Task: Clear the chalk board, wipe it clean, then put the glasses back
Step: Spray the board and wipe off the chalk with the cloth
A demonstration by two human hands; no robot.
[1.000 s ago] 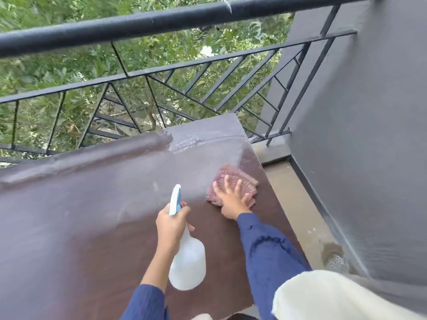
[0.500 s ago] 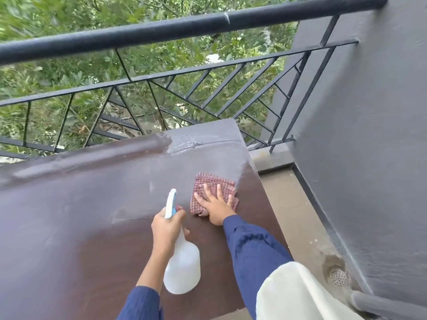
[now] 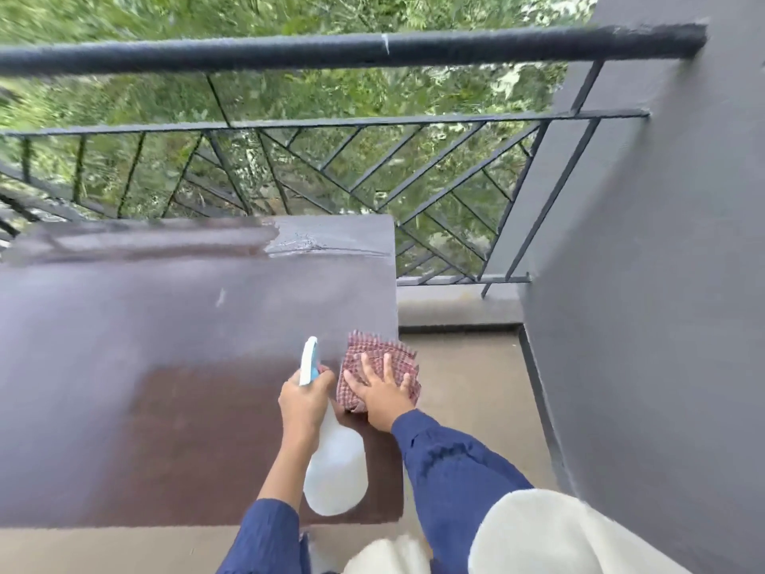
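Observation:
The dark brown chalk board (image 3: 165, 366) leans against the railing, with a darker wet patch near its lower middle and a grey dusty film above. My left hand (image 3: 304, 401) grips the neck of a white spray bottle (image 3: 335, 470) with a blue trigger, held over the board. My right hand (image 3: 383, 391) presses flat, fingers spread, on a red checked cloth (image 3: 374, 358) at the board's right edge. No glasses are in view.
A black metal railing (image 3: 352, 49) with diagonal bars stands behind the board, with trees beyond. A grey wall (image 3: 662, 283) closes the right side. The concrete balcony floor (image 3: 467, 387) lies between board and wall.
My right hand has slid the cloth down and right to the board's right edge. The camera has tilted downward, and the spray bottle has stayed in my left hand.

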